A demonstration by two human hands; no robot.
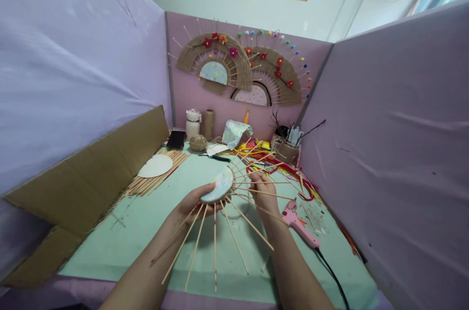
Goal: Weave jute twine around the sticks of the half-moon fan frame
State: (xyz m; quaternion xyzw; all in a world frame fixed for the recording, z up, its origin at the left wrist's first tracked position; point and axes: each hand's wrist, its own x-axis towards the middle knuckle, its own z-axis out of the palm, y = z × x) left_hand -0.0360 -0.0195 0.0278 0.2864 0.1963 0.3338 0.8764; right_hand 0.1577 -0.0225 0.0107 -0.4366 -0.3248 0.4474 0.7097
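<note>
My left hand (198, 202) grips a half-round fan base (224, 187) covered in pale blue patterned cloth, thumb on top and fingers beneath. Thin wooden sticks (215, 246) radiate from its curved edge, toward me and to the right. Among the right-hand sticks, my right hand (263, 188) is closed in a pinch; what lies between its fingertips is too small to make out. A thin loop of cord (238, 212) hangs below the sticks. Right of my right wrist, a pink glue gun (302, 229) lies on the green table cover.
Loose sticks (157, 178) and a white oval card (156, 167) lie at left beside cardboard (95, 168). Behind are a twine ball (198, 143), pliers (221, 158), a white jar (193, 124) and coloured pipe cleaners (271, 161). Finished fans (212, 56) hang on the pink panel.
</note>
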